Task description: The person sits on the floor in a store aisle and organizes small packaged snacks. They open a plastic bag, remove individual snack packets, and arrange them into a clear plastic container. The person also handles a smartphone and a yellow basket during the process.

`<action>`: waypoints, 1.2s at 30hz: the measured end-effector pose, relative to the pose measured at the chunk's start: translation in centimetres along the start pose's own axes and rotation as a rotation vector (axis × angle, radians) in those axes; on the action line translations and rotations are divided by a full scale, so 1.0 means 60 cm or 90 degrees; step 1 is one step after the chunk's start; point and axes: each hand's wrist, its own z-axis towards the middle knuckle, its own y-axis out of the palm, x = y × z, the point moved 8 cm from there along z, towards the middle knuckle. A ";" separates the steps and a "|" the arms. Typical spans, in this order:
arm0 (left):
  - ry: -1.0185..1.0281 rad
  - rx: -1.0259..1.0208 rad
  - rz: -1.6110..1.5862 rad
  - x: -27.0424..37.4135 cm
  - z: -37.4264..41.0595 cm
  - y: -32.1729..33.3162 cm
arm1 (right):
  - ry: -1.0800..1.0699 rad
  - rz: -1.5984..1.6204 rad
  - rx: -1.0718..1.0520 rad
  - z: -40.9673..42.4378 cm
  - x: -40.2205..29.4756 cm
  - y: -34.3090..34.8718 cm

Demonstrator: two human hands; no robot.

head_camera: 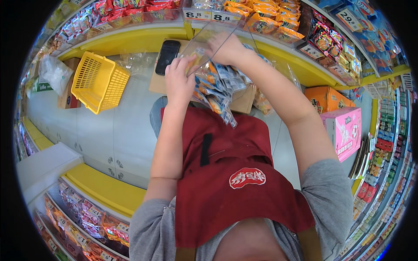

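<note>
A clear plastic bin (214, 37) is tilted in front of me, below the snack shelf. My left hand (180, 76) grips its near left edge, fingers over the rim. My right hand (224, 47) reaches in at the bin's far part; its fingertips are partly seen through the plastic, and whether they hold something is unclear. Many small blue-and-orange snack packets (218, 84) lie in a heap under and beside the bin, some hanging towards my red apron (225, 140). A black smartphone (167, 57) rests on a cardboard box (158, 83) left of my left hand.
A yellow plastic basket (99, 83) stands on the floor at left, near a clear plastic bag (55, 73). An orange carton (326, 98) and a pink carton (343, 130) are at right. Stocked shelves with a yellow base (130, 40) curve around me; another shelf unit (104, 186) is behind.
</note>
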 end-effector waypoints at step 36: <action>0.020 -0.033 0.009 -0.014 0.005 0.006 | -0.062 0.231 0.202 -0.133 -0.015 -0.017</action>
